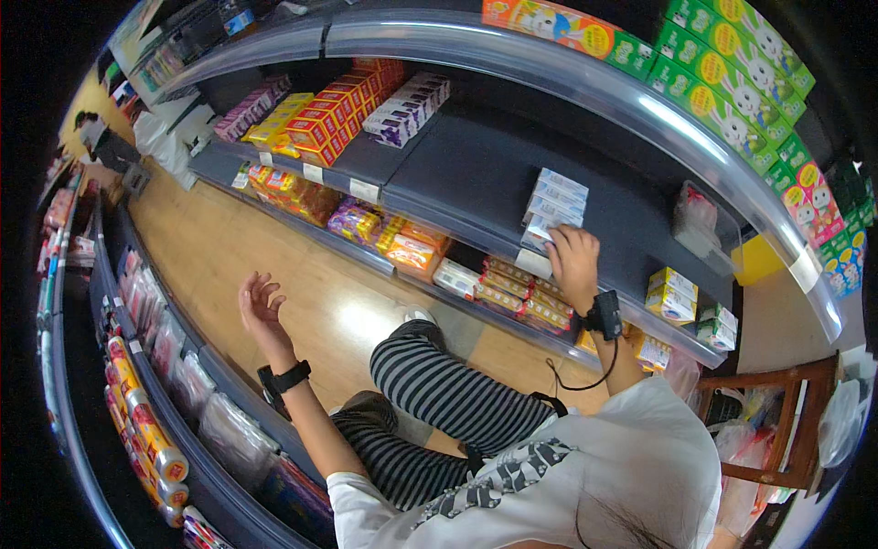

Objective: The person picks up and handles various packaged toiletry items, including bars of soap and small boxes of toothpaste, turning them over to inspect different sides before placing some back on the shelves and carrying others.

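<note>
My right hand [576, 259] is at the front edge of the dark middle shelf [473, 158]. Its fingers and thumb close around the right end of a small white-and-blue box [538, 235], and they hide part of it. Behind that box, similar white-and-blue boxes [557, 192] lie in a short row running back into the shelf. My left hand [262, 312] hangs above the wood-look floor, palm turned up and fingers loosely apart, with nothing in it. Both wrists wear black straps, and a cable hangs from the right one.
Red-and-yellow boxes [329, 117] and purple-and-white boxes [408, 110] are stacked further left. Yellow boxes [671, 296] and a clear plastic bin [706, 219] are on the right. A clear shelf lip [549, 58] curves overhead. A wooden chair [768, 418] stands nearby; a person [106, 141] is far down the aisle.
</note>
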`<state>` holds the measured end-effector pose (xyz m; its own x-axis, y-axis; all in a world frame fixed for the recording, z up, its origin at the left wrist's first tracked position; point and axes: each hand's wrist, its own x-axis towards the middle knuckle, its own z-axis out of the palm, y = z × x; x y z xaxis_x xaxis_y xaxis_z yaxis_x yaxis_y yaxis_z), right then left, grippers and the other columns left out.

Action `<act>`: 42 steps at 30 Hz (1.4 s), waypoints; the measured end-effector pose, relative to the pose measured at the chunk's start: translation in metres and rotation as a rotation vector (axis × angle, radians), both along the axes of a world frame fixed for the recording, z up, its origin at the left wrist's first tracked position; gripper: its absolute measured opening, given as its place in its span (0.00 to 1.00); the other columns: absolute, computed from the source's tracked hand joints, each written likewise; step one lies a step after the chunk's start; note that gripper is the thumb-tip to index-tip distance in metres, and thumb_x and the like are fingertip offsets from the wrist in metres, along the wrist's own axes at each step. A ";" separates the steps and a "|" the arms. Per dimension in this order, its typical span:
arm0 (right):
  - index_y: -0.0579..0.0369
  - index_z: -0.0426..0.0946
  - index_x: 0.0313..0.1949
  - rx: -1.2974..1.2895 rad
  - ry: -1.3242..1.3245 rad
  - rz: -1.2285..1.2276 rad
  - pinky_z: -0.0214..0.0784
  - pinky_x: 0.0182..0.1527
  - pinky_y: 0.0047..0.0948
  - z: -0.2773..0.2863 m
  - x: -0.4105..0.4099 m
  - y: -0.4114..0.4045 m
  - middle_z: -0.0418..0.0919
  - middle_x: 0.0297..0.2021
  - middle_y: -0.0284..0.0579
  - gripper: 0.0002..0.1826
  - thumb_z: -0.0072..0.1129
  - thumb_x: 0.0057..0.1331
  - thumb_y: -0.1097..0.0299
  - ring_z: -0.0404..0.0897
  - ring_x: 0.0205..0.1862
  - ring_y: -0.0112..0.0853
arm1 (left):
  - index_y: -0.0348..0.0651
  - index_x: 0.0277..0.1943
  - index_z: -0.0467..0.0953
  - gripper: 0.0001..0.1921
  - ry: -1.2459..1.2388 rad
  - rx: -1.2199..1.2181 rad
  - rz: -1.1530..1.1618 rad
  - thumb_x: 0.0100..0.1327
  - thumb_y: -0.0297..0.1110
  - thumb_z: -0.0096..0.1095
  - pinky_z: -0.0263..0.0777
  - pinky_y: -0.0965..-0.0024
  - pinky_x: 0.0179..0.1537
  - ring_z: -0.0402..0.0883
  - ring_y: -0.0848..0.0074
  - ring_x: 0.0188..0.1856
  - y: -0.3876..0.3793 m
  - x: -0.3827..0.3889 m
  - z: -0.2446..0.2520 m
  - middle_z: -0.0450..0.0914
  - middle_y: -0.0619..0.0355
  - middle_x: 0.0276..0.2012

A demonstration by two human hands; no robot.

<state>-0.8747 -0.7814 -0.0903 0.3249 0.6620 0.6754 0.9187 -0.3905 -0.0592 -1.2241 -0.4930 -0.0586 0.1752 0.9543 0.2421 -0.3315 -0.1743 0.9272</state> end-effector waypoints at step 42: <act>0.61 0.51 0.56 0.212 0.205 -0.313 0.46 0.57 0.43 0.083 -0.036 -0.136 0.54 0.52 0.59 0.47 0.66 0.38 0.61 0.55 0.55 0.50 | 0.41 0.48 0.66 0.18 0.000 -0.049 -0.069 0.60 0.43 0.48 0.66 0.73 0.39 0.70 0.75 0.41 -0.125 -0.010 0.008 0.71 0.58 0.41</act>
<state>-0.9110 -0.9179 -0.0069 0.6297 0.3638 0.6863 0.7186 -0.6085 -0.3368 -1.2343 -0.6180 -0.0504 0.2413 0.9506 0.1952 -0.3408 -0.1053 0.9342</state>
